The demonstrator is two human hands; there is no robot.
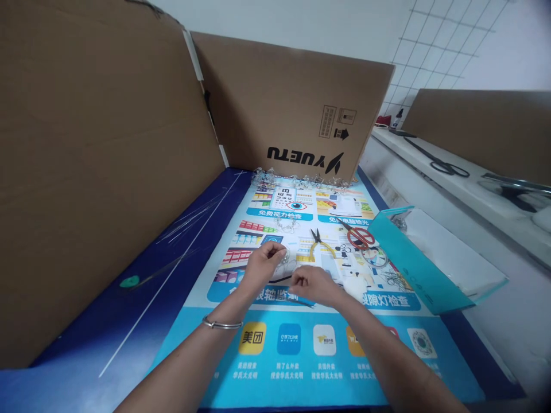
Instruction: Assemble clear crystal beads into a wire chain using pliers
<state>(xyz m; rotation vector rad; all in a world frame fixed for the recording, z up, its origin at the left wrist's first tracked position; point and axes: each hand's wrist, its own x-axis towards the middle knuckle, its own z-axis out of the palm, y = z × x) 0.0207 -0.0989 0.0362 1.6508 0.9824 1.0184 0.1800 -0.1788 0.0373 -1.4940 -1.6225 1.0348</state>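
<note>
My left hand (266, 263) is raised over the printed mat, thumb and fingertips pinched together. A small, clear, wire-like piece (286, 256) shows at its fingertips; its exact kind is too fine to tell. Close by on the right, my right hand (313, 283) has its fingers curled in and pressed together, slightly blurred. Whatever it holds is too small to see. Yellow-handled pliers (322, 245) lie just beyond the hands, jaws pointing away. Red-handled scissors (360, 237) rest farther right, beside a clear ring-shaped coil (376, 257).
A teal box (424, 264) with a white inside stands at the right. Shiny wire-like pieces (301, 182) line the mat's far edge. Cardboard panels (275, 97) wall the back and left. A green item (130, 281) lies on the blue surface. Black scissors (447, 167) sit on the ledge.
</note>
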